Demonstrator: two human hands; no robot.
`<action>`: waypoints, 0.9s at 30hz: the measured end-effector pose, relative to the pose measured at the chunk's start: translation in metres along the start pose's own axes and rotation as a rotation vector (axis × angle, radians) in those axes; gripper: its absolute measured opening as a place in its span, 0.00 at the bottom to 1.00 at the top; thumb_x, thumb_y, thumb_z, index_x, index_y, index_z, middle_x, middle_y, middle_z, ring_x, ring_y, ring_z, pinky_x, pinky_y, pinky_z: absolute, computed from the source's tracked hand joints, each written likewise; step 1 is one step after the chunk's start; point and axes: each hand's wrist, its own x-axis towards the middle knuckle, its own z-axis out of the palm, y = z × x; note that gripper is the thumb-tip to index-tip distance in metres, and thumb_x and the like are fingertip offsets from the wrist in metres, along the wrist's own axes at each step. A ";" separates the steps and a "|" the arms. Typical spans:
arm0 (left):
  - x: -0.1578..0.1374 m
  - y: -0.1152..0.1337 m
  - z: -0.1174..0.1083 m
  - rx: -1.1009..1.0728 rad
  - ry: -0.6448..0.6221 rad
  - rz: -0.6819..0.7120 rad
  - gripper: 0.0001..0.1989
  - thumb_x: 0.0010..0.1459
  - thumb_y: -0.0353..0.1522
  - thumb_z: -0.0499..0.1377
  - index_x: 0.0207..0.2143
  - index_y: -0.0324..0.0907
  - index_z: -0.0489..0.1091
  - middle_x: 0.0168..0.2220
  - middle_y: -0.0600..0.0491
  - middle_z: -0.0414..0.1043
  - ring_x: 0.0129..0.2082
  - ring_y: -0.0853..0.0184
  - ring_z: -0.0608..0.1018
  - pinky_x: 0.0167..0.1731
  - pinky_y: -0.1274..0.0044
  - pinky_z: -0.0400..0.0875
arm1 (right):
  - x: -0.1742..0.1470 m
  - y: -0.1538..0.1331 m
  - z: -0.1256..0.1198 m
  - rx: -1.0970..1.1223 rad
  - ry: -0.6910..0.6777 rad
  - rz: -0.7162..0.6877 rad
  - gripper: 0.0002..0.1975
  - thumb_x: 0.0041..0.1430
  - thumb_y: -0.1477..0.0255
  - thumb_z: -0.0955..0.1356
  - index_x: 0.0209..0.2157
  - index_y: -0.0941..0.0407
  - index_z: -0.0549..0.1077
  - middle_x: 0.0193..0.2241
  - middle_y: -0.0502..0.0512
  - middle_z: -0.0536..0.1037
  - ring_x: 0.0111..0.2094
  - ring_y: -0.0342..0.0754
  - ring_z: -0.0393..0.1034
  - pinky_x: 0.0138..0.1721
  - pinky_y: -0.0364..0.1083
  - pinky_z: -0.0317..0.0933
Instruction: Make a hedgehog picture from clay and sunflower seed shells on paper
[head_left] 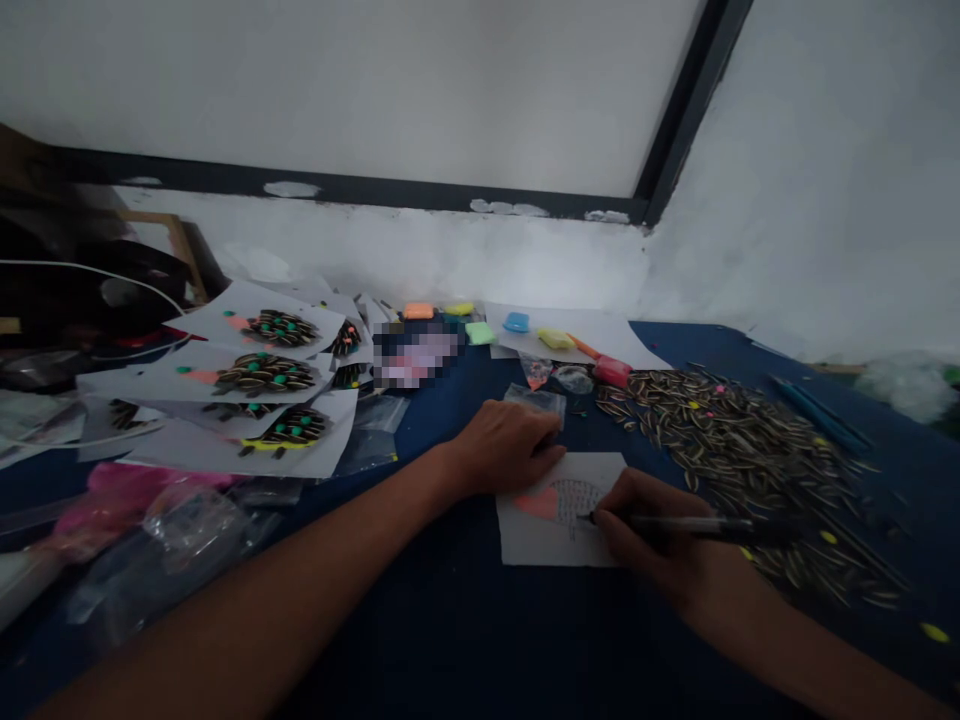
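Observation:
A small white sheet of paper lies on the dark blue table, bearing a hedgehog-like drawing with a coral-pink front and a body of short dark strokes. My left hand, its fingers curled, presses down on the sheet's upper left edge. In my right hand is a dark pen, pinched between thumb and fingers. Its tip touches or hovers just over the lower part of the drawn body; I cannot tell which. The right hand covers the sheet's right edge.
Striped sunflower seeds spread in a heap to the right. Several sheets with seed-covered hedgehogs are stacked at the left, near plastic bags. Behind are coloured clay packs on a white sheet, against the wall.

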 end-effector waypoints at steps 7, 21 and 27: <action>0.000 0.000 0.001 0.009 0.003 -0.001 0.10 0.59 0.37 0.52 0.28 0.42 0.65 0.29 0.53 0.72 0.30 0.65 0.74 0.27 0.75 0.60 | -0.003 -0.009 0.004 0.051 0.064 0.036 0.11 0.55 0.63 0.65 0.23 0.54 0.65 0.16 0.45 0.63 0.19 0.41 0.55 0.20 0.42 0.47; 0.000 -0.001 0.002 0.007 0.031 0.014 0.11 0.59 0.37 0.51 0.28 0.42 0.64 0.28 0.53 0.72 0.29 0.65 0.73 0.27 0.76 0.59 | -0.002 -0.007 0.002 0.041 0.017 0.052 0.10 0.56 0.66 0.64 0.24 0.54 0.65 0.17 0.45 0.63 0.19 0.41 0.55 0.21 0.42 0.46; 0.000 -0.001 0.002 0.007 0.006 0.004 0.10 0.59 0.37 0.52 0.29 0.41 0.65 0.29 0.53 0.73 0.30 0.65 0.74 0.28 0.76 0.60 | -0.001 -0.001 0.000 0.012 -0.014 0.032 0.10 0.56 0.65 0.64 0.24 0.54 0.65 0.18 0.45 0.63 0.20 0.41 0.56 0.20 0.42 0.47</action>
